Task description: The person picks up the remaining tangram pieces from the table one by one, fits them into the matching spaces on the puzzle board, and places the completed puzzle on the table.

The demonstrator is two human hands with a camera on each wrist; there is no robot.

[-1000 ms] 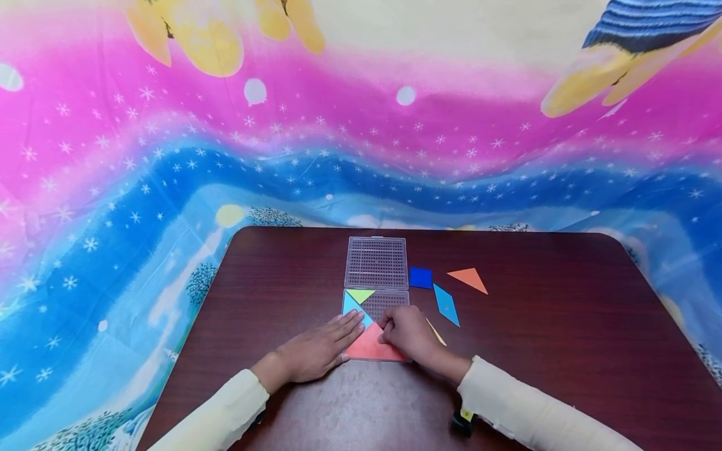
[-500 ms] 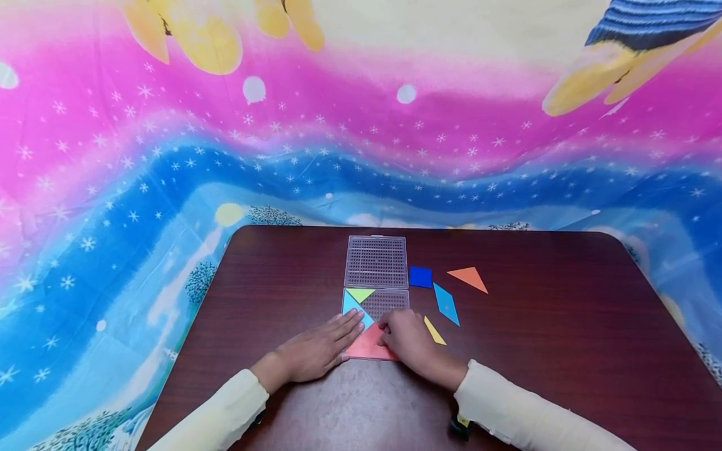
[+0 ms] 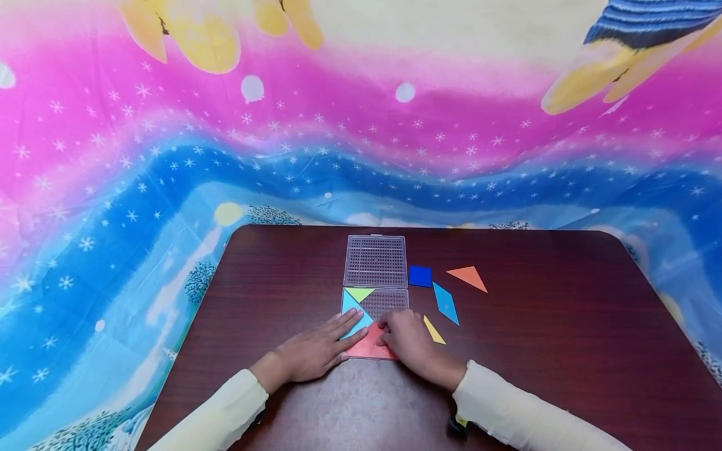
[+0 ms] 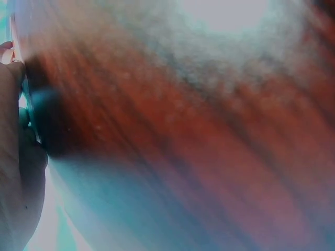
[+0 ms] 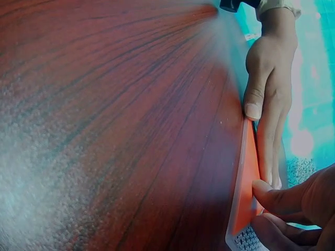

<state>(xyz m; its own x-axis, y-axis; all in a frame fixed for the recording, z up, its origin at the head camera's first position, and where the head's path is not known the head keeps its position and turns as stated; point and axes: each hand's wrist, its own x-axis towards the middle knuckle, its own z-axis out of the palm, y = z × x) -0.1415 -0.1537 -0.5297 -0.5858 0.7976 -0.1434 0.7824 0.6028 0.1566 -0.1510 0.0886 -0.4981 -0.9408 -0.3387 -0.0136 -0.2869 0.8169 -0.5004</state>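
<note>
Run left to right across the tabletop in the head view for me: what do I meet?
Going by their middles: left hand → green triangle → dark blue square → yellow piece → light blue slanted piece → orange triangle.

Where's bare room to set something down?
Bare table lies left of the open case and right of the loose orange triangle. Crowded: the case's near half, under the left hand and right hand; between case and triangle, loose pieces.
</note>
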